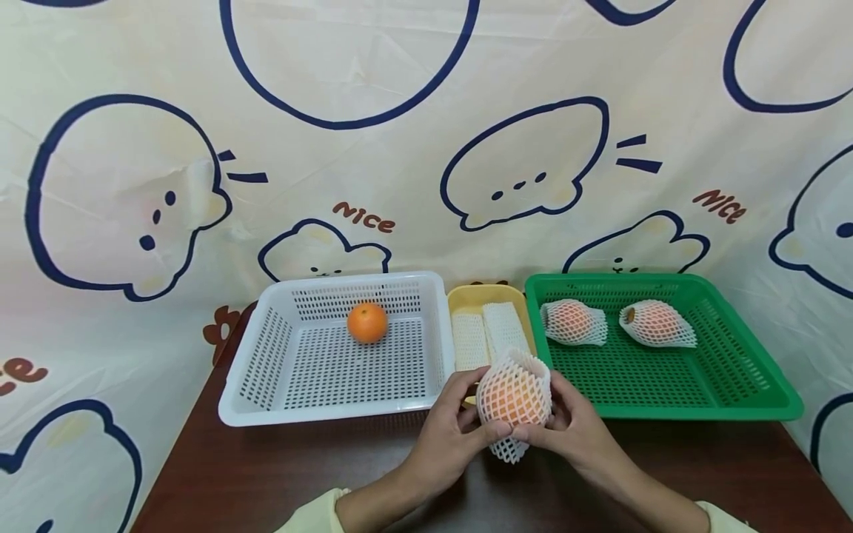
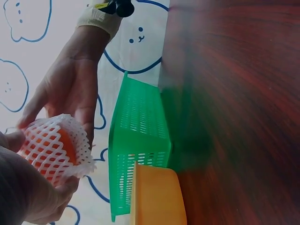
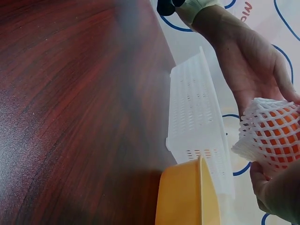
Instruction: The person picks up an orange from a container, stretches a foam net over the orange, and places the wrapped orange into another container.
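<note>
Four round orange fruits (image 1: pixel 367 323) show — three in white foam nets (image 1: pixel 513 448) — two flat white foam nets (image 1: pixel 504 326), two perforated plastic baskets (image 1: pixel 693 411) (white, green), one yellow plastic tray (image 2: pixel 161 197), two hands (image 1: pixel 445 437).

In the head view, your netted orange (image 1: pixel 514 392) hides part of the yellow tray's (image 1: pixel 489 291) near end and some fingertips of your left hand (image 1: pixel 453 429) and right hand (image 1: pixel 580 429); the bottom edge cuts your sleeves (image 1: pixel 316 512). Your right wrist view crops the netted orange rightward.
</note>
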Demonstrator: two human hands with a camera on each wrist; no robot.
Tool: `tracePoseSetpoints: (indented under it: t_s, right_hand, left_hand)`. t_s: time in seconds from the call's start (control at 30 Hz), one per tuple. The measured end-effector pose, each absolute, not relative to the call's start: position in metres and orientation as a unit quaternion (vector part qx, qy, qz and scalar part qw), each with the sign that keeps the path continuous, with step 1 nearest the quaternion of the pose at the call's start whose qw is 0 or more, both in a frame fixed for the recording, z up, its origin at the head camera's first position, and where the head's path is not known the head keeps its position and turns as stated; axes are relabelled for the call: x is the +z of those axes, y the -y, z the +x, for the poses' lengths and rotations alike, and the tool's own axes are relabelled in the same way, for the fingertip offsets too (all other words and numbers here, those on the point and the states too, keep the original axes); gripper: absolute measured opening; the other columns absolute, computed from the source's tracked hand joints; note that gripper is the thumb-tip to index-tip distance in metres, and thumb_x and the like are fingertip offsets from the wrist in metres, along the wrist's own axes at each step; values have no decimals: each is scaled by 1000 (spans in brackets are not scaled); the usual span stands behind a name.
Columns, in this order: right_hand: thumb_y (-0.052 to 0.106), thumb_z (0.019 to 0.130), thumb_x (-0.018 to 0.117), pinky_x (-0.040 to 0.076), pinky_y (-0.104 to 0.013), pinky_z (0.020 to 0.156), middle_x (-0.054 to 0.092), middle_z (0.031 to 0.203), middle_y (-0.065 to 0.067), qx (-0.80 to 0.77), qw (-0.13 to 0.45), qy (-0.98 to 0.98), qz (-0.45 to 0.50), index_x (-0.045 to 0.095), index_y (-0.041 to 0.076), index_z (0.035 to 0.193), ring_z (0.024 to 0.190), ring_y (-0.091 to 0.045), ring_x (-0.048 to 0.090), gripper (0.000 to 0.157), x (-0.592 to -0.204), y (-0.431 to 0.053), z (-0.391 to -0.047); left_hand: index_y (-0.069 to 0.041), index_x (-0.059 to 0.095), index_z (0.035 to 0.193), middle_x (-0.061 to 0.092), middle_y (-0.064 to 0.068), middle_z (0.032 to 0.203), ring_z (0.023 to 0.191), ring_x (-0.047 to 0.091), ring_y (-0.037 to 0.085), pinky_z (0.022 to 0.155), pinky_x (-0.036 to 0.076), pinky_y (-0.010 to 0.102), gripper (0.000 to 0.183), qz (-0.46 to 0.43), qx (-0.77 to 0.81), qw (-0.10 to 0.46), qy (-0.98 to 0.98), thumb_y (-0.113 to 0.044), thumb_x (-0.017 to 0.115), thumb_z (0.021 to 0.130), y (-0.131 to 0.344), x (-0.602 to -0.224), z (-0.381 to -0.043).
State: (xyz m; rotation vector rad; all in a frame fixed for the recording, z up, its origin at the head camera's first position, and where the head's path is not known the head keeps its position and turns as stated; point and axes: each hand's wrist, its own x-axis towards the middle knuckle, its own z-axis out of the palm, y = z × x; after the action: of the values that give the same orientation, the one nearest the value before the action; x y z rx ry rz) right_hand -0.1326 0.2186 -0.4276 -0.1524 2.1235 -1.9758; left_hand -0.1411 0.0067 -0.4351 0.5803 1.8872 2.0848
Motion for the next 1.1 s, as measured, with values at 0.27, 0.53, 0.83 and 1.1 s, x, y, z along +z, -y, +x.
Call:
tracePoseSetpoints:
  t_s: [0.27,0.53,0.83,1.1]
  right_hand:
    - [18,94,75,56,-23,94,48,146,-24,-670,124,-731,-36,28,6,155,122,-16,60,77,-423,-219,-133]
    - [15,94,74,57,-25,94,42,150,-24,-675,131,-724,-48,23,7,159,124,-15,59,83,-422,-221,-132]
    - [13,92,76,59,-27,91,42,148,-25,-676,129,-723,-59,24,6,159,119,-12,61,85,-424,-223,-132]
    - [13,90,78,57,-22,92,45,146,-21,-642,99,-755,-86,33,8,155,120,-8,60,79,-421,-229,-135]
  left_hand:
    - [-13,33,156,38,13,149,120,57,24,95,58,25,67,198,708,129,-666,-19,68,100,-10,-436,-140]
    - [-12,33,157,38,13,150,123,57,25,98,57,26,66,198,706,132,-667,-21,67,101,-14,-436,-138]
    - [-15,32,157,37,10,151,122,56,18,98,56,24,66,207,709,140,-659,-19,67,100,-11,-438,-139]
    - [-16,34,156,37,9,152,142,44,26,112,47,27,67,232,705,123,-659,-19,68,99,-13,-440,-142]
